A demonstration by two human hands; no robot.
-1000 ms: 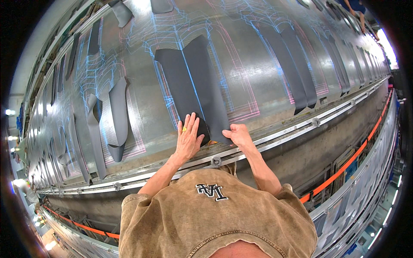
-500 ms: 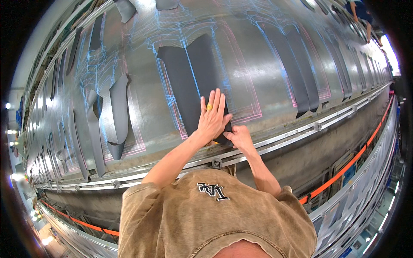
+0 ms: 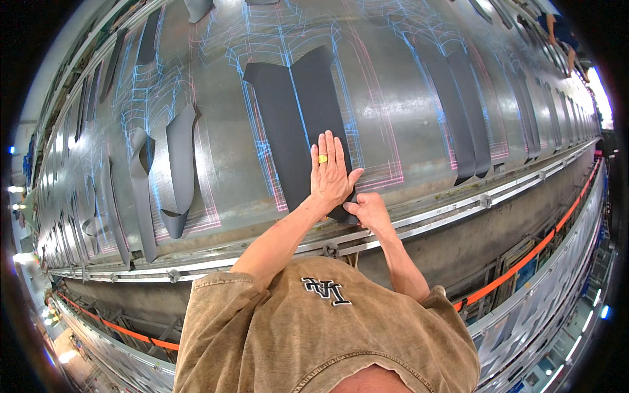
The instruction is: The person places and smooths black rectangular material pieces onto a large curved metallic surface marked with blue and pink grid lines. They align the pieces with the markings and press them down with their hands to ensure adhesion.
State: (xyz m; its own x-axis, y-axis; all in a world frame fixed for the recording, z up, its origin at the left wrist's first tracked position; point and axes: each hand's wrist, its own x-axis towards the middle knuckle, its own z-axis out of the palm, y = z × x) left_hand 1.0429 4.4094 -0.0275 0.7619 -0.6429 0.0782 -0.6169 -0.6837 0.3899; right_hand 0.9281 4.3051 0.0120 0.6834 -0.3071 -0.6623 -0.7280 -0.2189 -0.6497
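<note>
Two dark grey fabric pieces lie side by side, a left one (image 3: 275,111) and a right one (image 3: 321,92), with a blue line showing between them. My left hand (image 3: 333,171) rests flat on the lower part of the right piece, fingers stretched out; a yellow band circles one finger. At that piece's lower right corner, beside the table edge, my right hand (image 3: 371,211) pinches the fabric between thumb and fingers. Under the fabric is a long grey table (image 3: 373,85) drawn with blue and pink outlines.
Curled grey pieces (image 3: 180,164) lie to the left, and another flat pair (image 3: 458,111) lies on the right. A metal rail (image 3: 432,213) runs along the near edge. An orange strip (image 3: 517,261) crosses behind at lower right. Another person (image 3: 560,33) stands at the far right.
My left hand has shifted slightly right, its fingers now closer together and lying flat. The right hand keeps its hold on the corner. The view has shifted a little.
</note>
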